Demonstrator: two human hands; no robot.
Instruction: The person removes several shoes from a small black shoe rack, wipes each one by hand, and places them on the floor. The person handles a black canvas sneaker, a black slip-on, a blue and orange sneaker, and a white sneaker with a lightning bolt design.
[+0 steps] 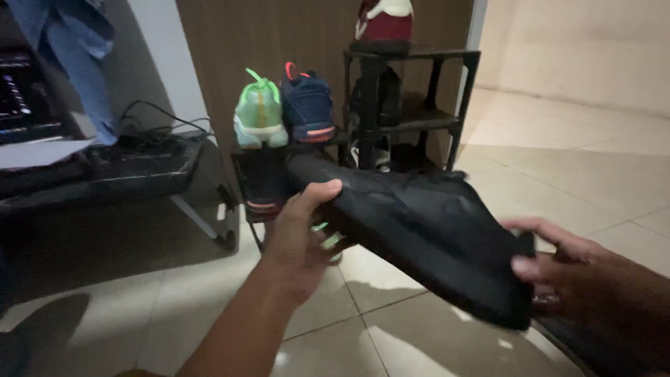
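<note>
Pale floor tiles point(391, 328) run under a black shoe rack point(419, 119) against the far wooden wall, with a green sneaker point(259, 115) and a navy one point(308, 105) on its lower left shelf. I hold a black shoe point(426, 230) across the near middle: my left hand point(300, 237) grips its toe end, thumb over the top, and my right hand point(565, 269) pinches its heel.

The left hand point(300, 234) is held raised with thumb extended, while the right hand point(558, 269) is curled, fingers bent inward.

head cam | looks down-forward | close over hands point(300, 237) | shoe rack point(412, 119) beyond
</note>
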